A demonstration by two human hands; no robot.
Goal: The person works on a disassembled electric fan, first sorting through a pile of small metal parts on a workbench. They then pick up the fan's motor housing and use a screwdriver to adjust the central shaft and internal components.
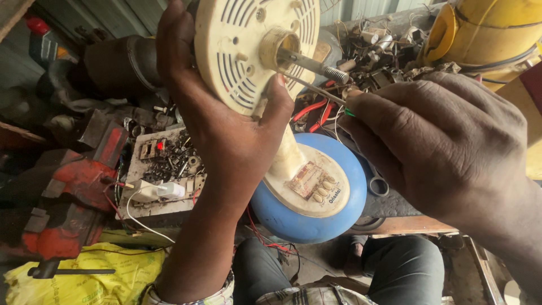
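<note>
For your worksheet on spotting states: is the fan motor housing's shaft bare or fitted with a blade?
Bare: the shaft juts from the cream motor housing with no blade.

Red bench vise [68, 197] at nine o'clock, just beside a grimy white board [164, 175] strewn with screws and bearing a white plug and cord. Crumpled yellow plastic bag [84, 277] at seven o'clock with a dark-handled tool lying across it; yellow container [491, 28] at one o'clock behind a tangle of wires and small parts [384, 51]. Red-handled pliers [316, 113] near centre, scissors' ring handle [377, 185] at three o'clock.
</note>
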